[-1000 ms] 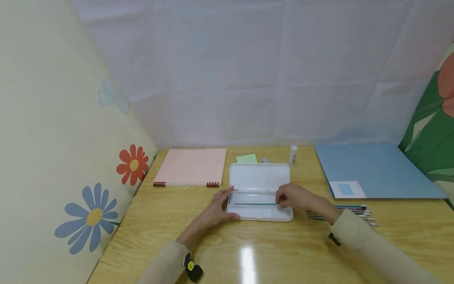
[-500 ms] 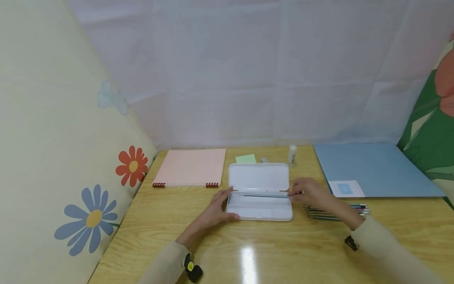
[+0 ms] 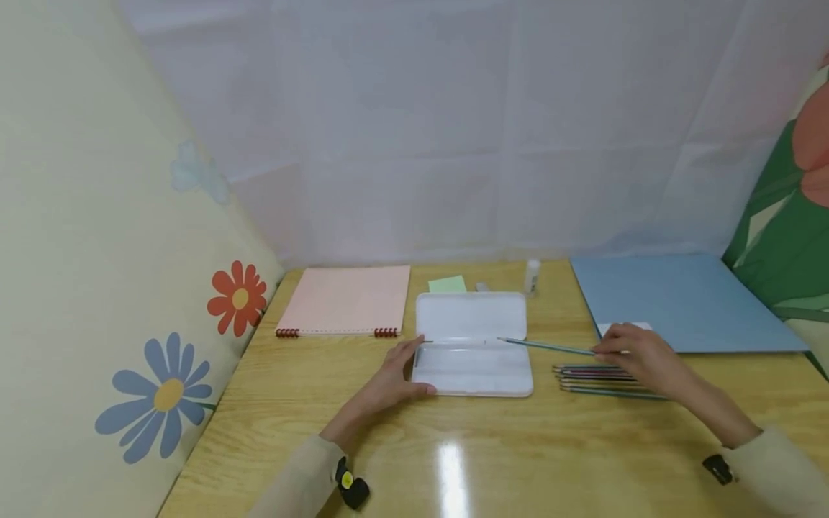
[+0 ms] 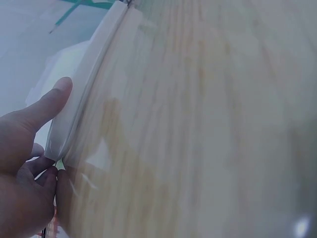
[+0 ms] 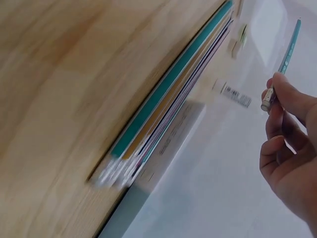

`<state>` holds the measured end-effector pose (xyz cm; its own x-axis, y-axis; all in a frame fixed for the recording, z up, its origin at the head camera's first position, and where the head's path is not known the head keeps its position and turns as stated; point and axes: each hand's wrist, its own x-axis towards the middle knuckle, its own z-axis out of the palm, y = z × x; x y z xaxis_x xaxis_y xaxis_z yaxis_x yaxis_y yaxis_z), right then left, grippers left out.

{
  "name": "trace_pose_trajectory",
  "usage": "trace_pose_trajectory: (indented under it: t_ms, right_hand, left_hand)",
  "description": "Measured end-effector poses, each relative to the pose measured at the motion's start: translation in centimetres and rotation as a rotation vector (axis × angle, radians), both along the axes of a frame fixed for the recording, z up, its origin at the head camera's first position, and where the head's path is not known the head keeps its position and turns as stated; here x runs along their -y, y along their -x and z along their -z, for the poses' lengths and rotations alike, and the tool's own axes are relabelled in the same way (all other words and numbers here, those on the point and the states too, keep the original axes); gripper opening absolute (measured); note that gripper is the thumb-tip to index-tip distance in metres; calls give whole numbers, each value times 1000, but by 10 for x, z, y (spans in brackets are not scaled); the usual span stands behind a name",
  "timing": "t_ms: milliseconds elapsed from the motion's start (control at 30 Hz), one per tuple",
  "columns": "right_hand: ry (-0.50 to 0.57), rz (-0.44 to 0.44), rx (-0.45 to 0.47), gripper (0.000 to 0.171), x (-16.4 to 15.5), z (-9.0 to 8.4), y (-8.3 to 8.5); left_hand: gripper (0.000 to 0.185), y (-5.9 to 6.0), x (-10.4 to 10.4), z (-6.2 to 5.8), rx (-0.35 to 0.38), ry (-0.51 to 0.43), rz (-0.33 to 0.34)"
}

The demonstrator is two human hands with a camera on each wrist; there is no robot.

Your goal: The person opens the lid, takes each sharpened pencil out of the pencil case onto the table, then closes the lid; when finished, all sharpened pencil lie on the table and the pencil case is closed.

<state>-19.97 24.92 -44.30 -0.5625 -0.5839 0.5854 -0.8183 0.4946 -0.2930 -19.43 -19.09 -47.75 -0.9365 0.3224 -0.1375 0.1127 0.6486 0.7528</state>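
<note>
Flanking case (image 3: 473, 345): notebook (image 3: 346, 300), folder (image 3: 680, 302)

- A desk (image 3: 518, 460) of pale yellow wood grain fills the foreground, glossy, with a bright glare patch of overhead light at 6 o'clock.
- A white cloth backdrop (image 3: 453, 129), faintly creased, hangs behind the desk at 12 o'clock.
- At 9 o'clock leans a cream panel (image 3: 84, 252) printed with a red flower (image 3: 238, 298) and a blue flower (image 3: 165, 392).
- At 3 o'clock stands a panel with green leaves (image 3: 786, 252).
</note>
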Motion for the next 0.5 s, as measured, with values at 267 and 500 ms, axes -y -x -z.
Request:
trace_pose_trajectory:
  t_ms: [267,500]
  right_hand:
    - [-102,97,2,25,-42,9,-16]
    - [-134,152,55,24,-68,15,-28]
  left_hand:
    - [101,1,1,-1,-1,3,6]
    - [100,-1,0,-3,-2,5,9]
